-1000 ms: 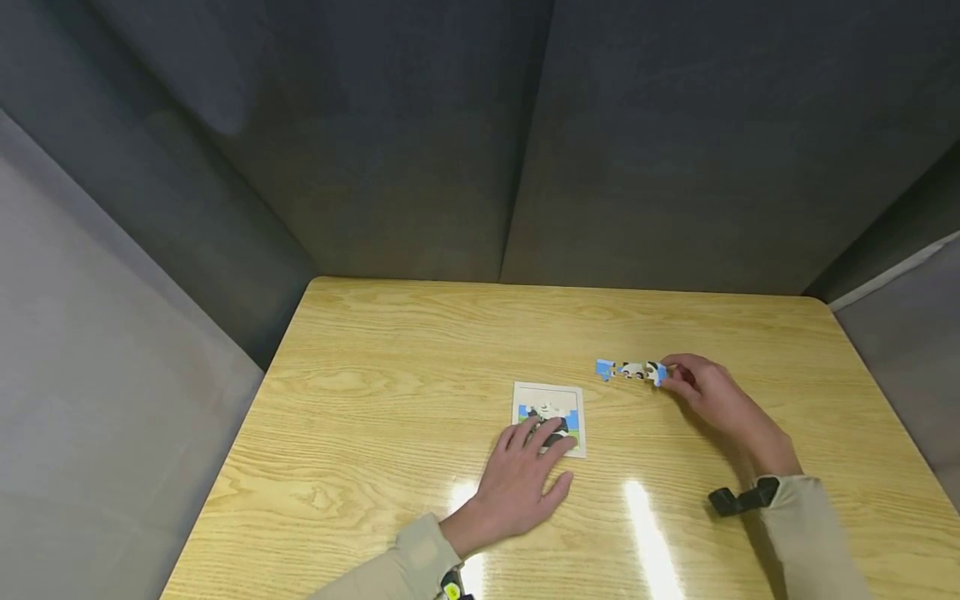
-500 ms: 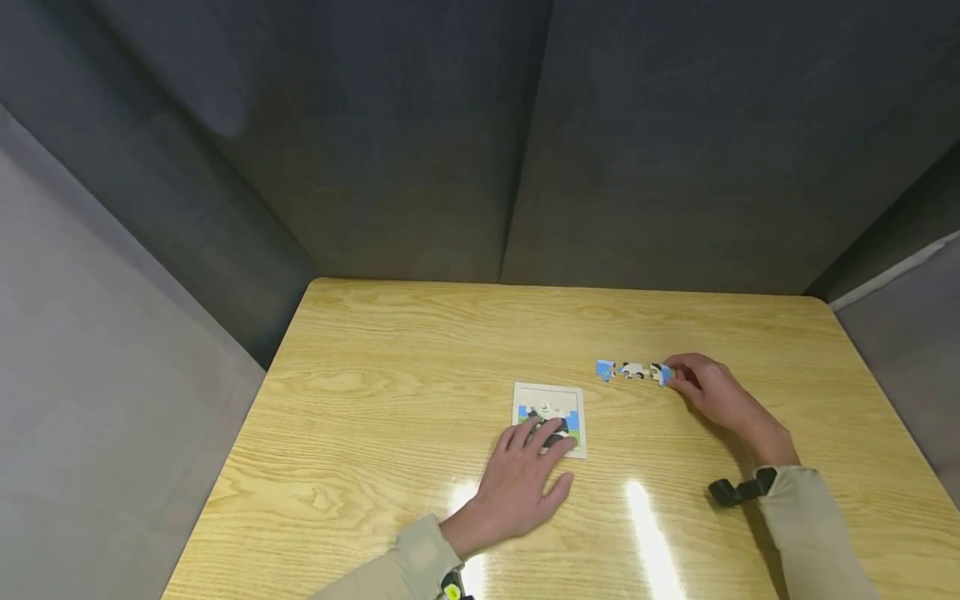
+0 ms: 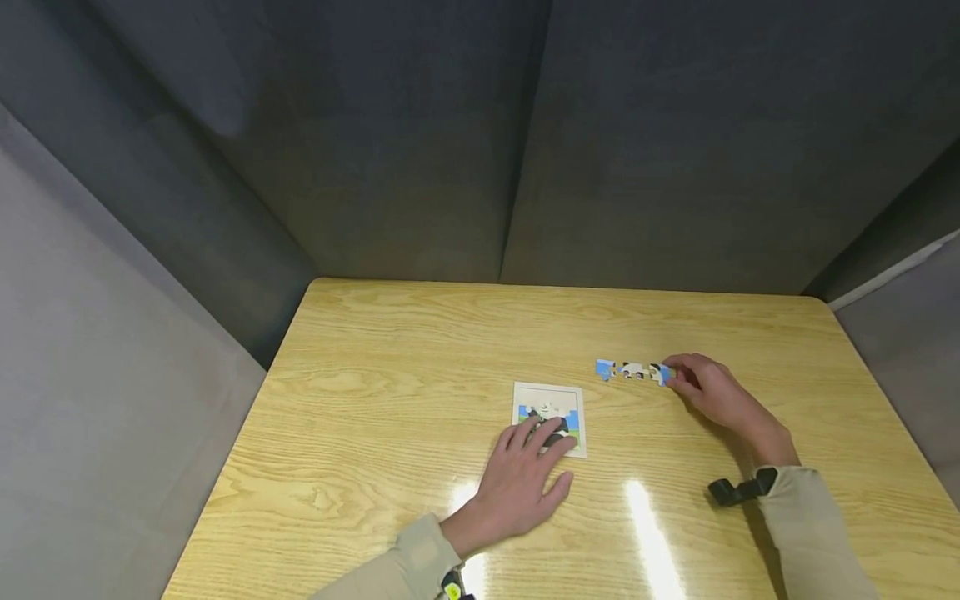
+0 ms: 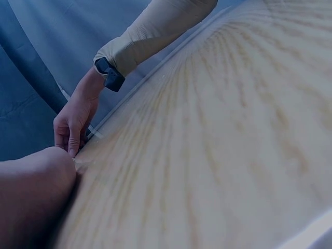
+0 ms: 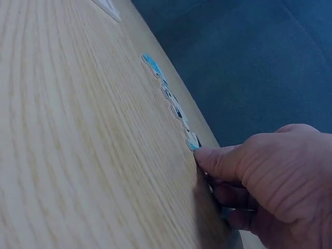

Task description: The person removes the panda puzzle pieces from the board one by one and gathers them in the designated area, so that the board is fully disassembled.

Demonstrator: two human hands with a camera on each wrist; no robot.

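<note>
My left hand (image 3: 517, 483) lies with fingers spread over the lower part of a panda jigsaw puzzle (image 3: 551, 408) in a white frame. Blue, green and black-and-white pieces show in it, and its upper strip is bare. To the right, a row of loose puzzle pieces lies on the table: a blue piece (image 3: 604, 369) at the left, a panda-face piece (image 3: 632, 370) in the middle, and a blue, black and white piece (image 3: 661, 373) at the right end. My right hand (image 3: 708, 392) pinches that end piece by its right edge between thumb and fingers.
The wooden table (image 3: 375, 358) runs back to a dark grey curtain (image 3: 420, 167). A pale panel (image 3: 90, 400) stands at the left. Each wrist wears a strap; a black camera (image 3: 726, 492) juts from the right one.
The end puzzle piece has shifted slightly to the right with my right hand, opening a little space from the panda-face piece. My left hand has stayed in place.
</note>
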